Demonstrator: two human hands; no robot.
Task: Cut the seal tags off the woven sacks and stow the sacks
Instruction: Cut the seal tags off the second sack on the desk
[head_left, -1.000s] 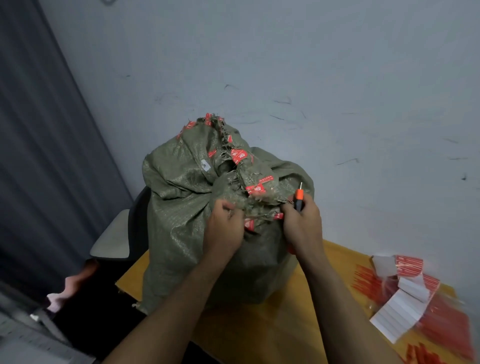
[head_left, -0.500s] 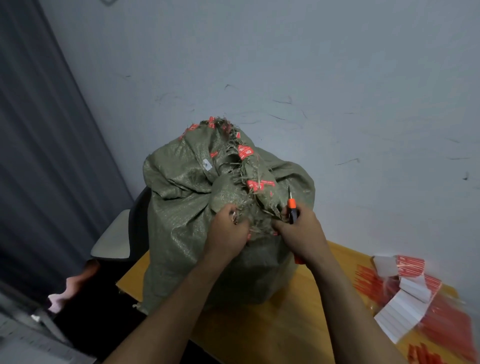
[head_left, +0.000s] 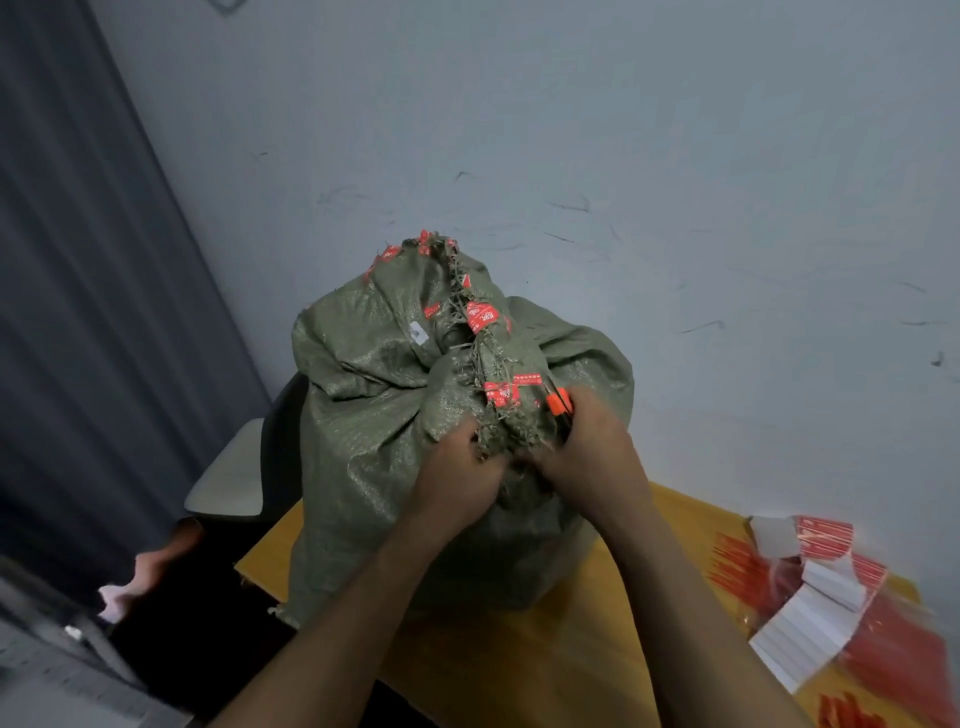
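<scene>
The sack (head_left: 363, 441) stands on the tabletop (head_left: 545, 660), and in the last 1 s the right hand (head_left: 592, 457), gripping a cutter (head_left: 558, 402), has closed in beside the left hand (head_left: 457, 473) clutching the sack's frayed edge, so another tag (head_left: 500, 393) cut seems underway.

Just the one camera here, worn on the person's head and aimed forward and down. It's wide-angle, so the dark grey curtain (head_left: 78, 286) on the left leans and bows. It sits close in: both forearms run up from the bottom edge, and the left hand (head_left: 457, 467) and right hand (head_left: 587, 452) meet mid-frame on the olive-green woven plastic sack (head_left: 374, 441), near enough to spot the small orange-handled cutter (head_left: 558, 402). The yellow wooden table (head_left: 519, 665) fills the bottom and the pale grey plaster wall (head_left: 571, 130) the top.
</scene>
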